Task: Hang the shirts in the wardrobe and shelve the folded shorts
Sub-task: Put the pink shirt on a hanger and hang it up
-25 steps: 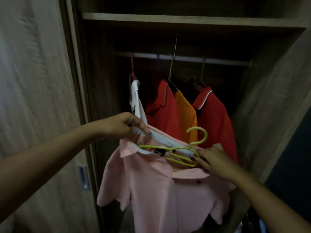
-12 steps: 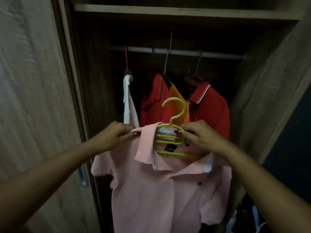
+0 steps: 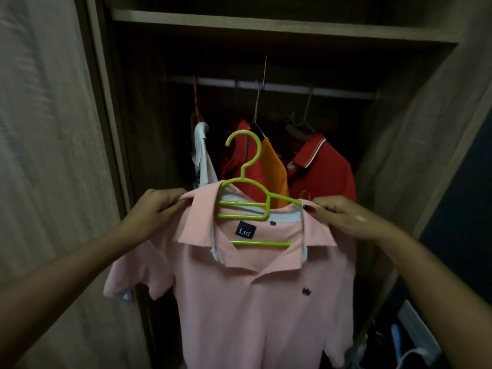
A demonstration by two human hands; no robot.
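pink polo shirt [image 3: 247, 302] | collared, on green hanger [image 3: 247, 201] | front facing camera

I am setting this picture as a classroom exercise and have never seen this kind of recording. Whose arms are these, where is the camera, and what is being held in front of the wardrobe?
There is no machine here. The camera sits on a person's head, looking forward and down, so the two arms belong to that person. The left hand and right hand each pinch a shoulder of a pink polo shirt, which sits on a green hanger whose hook points up, not on the rail. Behind is an open wardrobe with a rail under a shelf. On the rail hang a white shirt, an orange shirt and red shirts; the clearest is the red polo on the right. No folded shorts are in view.
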